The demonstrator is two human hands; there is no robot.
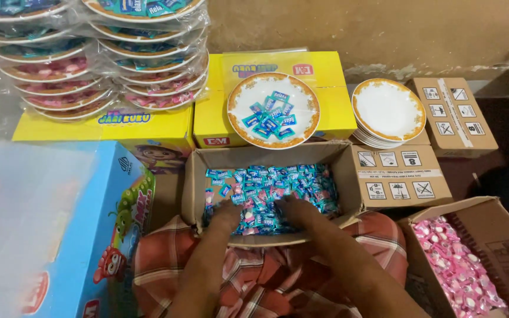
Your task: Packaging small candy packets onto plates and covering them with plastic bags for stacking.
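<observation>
Head view, looking down. Lay heaped in an open cardboard box (191, 188) at the middle of the scene: small blue-wrapped candies (278, 179), filling it almost to the rim. Rested in the pile at the near edge, side by side: left hand (226, 215) and right hand (294, 212), fingers sunk among the wrappers. Could not tell whether spread or closed round a handful, since hidden by the candies.

Sat on, or against, a red plaid cloth (254, 277) over the lap, with the near flap bent down under the wrists. Looked unsteady there: could tip toward the lap under a hard push, or shed candies over that low front edge with a big scoop.

Stood just behind the box, on yellow cartons (331, 70): a white gold-rimmed plate (241, 97) carrying a small mound of the same blue candies. Overhung the carton's front edge a little, so could slide off at a knock from a rising arm.

Further right, a stack of empty plates (389, 109) on brown cartons (402, 176), and a second box (502, 224) of pink candies (460, 265) near the right elbow; might mix colours through a careless sweep. At upper left, two tall stacks of wrapped filled plates (142, 59); at left, a blue carton (60, 224).
</observation>
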